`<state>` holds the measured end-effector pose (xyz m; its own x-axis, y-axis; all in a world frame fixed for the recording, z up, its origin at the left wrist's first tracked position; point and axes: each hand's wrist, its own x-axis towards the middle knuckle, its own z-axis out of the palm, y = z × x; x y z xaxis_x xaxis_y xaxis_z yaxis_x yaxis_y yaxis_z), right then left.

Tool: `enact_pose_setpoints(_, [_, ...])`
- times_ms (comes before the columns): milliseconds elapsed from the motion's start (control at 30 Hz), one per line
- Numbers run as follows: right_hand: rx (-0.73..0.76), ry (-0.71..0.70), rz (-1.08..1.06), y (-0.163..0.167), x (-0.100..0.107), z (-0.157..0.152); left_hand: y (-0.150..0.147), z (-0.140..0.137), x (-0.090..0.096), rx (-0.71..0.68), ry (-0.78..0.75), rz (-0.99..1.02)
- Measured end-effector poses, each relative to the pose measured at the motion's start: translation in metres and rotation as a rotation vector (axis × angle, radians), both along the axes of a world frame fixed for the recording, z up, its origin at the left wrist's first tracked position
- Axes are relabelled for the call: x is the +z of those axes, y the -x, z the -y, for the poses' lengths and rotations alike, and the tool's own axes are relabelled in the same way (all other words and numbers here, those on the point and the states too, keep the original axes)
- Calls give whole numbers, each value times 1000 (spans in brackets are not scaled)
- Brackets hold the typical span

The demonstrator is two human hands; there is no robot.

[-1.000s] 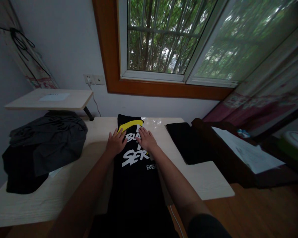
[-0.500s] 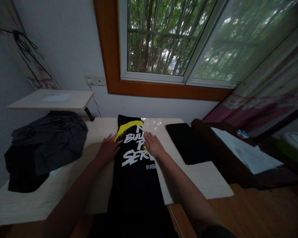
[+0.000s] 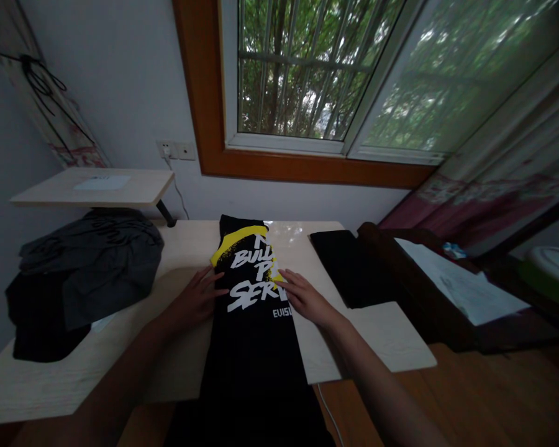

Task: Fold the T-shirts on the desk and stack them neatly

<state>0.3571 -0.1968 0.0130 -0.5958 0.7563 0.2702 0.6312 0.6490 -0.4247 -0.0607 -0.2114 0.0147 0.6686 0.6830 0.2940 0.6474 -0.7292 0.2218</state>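
Right now, lying lengthwise down the middle of the pale wood-grain table [image 3: 37, 391]: the narrow, folded black fabric garment [image 3: 254, 332] with white lettering and a yellow patch at its far end. Resting the left hand [image 3: 199, 297] at its left edge, fingers spread; resting the right hand [image 3: 306, 298] at its right edge, fingers straight and closer together, nothing visibly pinched. Best to press lightly and evenly from both sides, stroking along the length, keeping both edges straight and not dragging the print askew. Impossible to tell the pressure under the fingertips. Mostly hidden: both thumbs. Cut off at the right edge, apparently by a fold: the lettering. Lost in darkness: the near end, blending into black at the bottom. Also unclear, far left: the number of pieces in the crumpled dark grey cloth heap [image 3: 116, 254].
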Motion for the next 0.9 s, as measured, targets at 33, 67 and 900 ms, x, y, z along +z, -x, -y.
enact_pose_setpoints(33, [9, 8, -1, -1, 3, 3, 0, 1, 0, -8, 8, -10])
enact_pose_setpoints(67, [18, 18, 1, -2, 7, 7, 0, 3, 0, -14, 18, -23])
enact_pose_setpoints(900, [42, 64, -22, 3, 9, 30, -19, 0, 1, -8, -36, -73])
